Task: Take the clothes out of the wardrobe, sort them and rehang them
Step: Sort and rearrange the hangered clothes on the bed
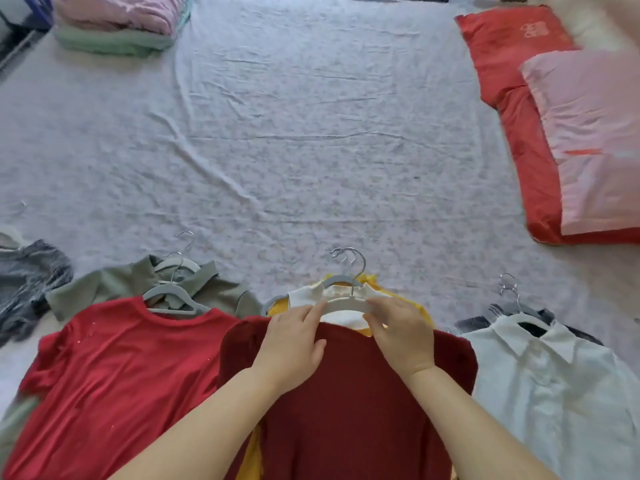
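Note:
A dark red top [349,403] lies on the bed's near edge, over a yellow garment [420,308] and a white one [306,294]. At its neckline a white hanger [346,304] with a metal hook shows. My left hand [294,341] pinches the hanger's left side at the collar. My right hand [401,337] pinches its right side. A bright red T-shirt [114,375] on a grey hanger lies to the left, over an olive shirt [114,284]. A white collared shirt [554,386] on a hanger lies to the right.
The bed sheet [294,150] is pale and wrinkled. Folded pink and green blankets [117,26] are stacked at the far left. Red and pink pillows [554,133] lie on the right. A grey garment [27,282] sits at the left edge.

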The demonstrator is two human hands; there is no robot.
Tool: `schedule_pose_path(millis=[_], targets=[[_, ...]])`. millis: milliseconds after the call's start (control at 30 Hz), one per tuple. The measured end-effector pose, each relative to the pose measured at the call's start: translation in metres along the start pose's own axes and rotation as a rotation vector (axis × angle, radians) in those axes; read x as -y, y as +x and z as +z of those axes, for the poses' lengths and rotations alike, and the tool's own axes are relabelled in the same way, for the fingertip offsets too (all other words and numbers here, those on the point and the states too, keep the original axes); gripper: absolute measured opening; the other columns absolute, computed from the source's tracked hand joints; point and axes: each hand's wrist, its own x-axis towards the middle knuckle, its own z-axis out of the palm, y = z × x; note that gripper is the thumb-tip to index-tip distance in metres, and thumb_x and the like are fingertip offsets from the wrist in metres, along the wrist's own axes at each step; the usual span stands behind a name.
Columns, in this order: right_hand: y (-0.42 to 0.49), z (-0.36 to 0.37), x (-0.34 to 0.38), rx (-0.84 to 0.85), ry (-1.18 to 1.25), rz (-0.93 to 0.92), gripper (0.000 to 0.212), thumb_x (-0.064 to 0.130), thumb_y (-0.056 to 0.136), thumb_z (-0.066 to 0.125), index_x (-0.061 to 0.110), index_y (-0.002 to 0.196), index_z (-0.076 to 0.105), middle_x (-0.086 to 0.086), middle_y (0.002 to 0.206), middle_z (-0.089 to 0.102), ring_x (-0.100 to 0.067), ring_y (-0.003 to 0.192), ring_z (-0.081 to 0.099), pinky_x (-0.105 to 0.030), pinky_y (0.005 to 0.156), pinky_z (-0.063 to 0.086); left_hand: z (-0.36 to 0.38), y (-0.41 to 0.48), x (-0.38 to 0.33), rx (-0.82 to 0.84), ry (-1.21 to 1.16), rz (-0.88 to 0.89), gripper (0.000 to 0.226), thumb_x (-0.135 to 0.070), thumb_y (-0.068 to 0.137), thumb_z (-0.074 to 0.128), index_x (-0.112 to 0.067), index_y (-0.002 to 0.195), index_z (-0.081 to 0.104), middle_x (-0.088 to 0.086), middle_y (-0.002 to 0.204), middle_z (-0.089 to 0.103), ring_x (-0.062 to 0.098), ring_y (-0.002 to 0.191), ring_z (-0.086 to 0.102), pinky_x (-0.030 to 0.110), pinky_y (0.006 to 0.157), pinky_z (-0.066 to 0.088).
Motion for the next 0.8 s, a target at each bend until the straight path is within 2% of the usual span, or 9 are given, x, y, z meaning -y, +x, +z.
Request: schedule_pose_path(millis=[100,267,333,433,533,633,800], targets=[[0.022,0.041,-0.021,0.080,0.024,-0.017,0.030,0.008,0.063,0.082,0.021,0.087,0.070,0.002,0.081,0.070,-0.024,0.079,0.069,-0.030,0.052,0.049,0.025,0.026,0.019,0.021,0.005,-0.075,0.064,-0.033,0.088,0.048,-0.022,0.145,0.022,-0.005,0.137,0.042,0.014,0.127,0.034,0.028,0.101,0.026],[0.049,0.113,-0.060,0.345,-0.080,0.151,0.023,0.021,0.085,0.060,0.026,0.107,0.064,0.002,0.102,0.062,-0.020,0.094,0.059,-0.028,0.061,0.035,0.064,0.051,0.048,0.061,0.051,-0.139,0.066,-0.032,0.088,0.048,-0.021,0.146,0.020,-0.004,0.140,0.039,0.015,0.129,0.032,0.029,0.101,0.026],[0.055,0.133,-0.072,0.463,-0.120,0.219,0.026,0.020,0.088,0.055,0.025,0.113,0.059,0.002,0.113,0.057,-0.019,0.105,0.054,-0.028,0.064,0.037,0.077,0.053,0.056,0.082,0.056,-0.169,0.064,-0.032,0.089,0.047,-0.021,0.146,0.021,-0.003,0.142,0.036,0.015,0.130,0.031,0.030,0.102,0.025],[0.050,0.152,-0.077,0.588,-0.096,0.227,0.030,0.016,0.088,0.055,0.022,0.117,0.056,0.001,0.124,0.052,-0.020,0.122,0.044,-0.035,0.081,0.046,0.092,0.043,0.062,0.122,0.046,-0.223,0.063,-0.033,0.090,0.045,-0.021,0.146,0.020,-0.004,0.141,0.036,0.015,0.129,0.031,0.030,0.103,0.025],[0.033,0.155,-0.068,0.619,-0.072,0.197,0.029,0.019,0.089,0.054,0.020,0.118,0.056,0.000,0.124,0.053,-0.022,0.116,0.048,-0.037,0.086,0.046,0.098,0.031,0.065,0.149,0.043,-0.259,0.061,-0.034,0.091,0.044,-0.021,0.146,0.020,-0.004,0.140,0.035,0.015,0.128,0.031,0.031,0.104,0.025],[0.022,0.151,-0.055,0.639,-0.035,0.131,0.033,0.021,0.089,0.056,0.017,0.122,0.055,0.000,0.123,0.055,-0.018,0.117,0.047,-0.030,0.096,0.039,0.090,0.030,0.068,0.116,0.053,-0.263,0.059,-0.035,0.091,0.043,-0.021,0.145,0.022,-0.005,0.139,0.036,0.015,0.127,0.032,0.031,0.104,0.025],[0.021,0.126,-0.015,0.592,0.068,0.054,0.034,0.016,0.086,0.061,0.012,0.119,0.058,-0.004,0.119,0.058,-0.021,0.116,0.049,-0.031,0.099,0.037,0.055,0.028,0.066,0.036,0.068,-0.265,0.057,-0.036,0.090,0.046,-0.020,0.142,0.029,-0.004,0.137,0.041,0.016,0.126,0.036,0.032,0.102,0.029]])
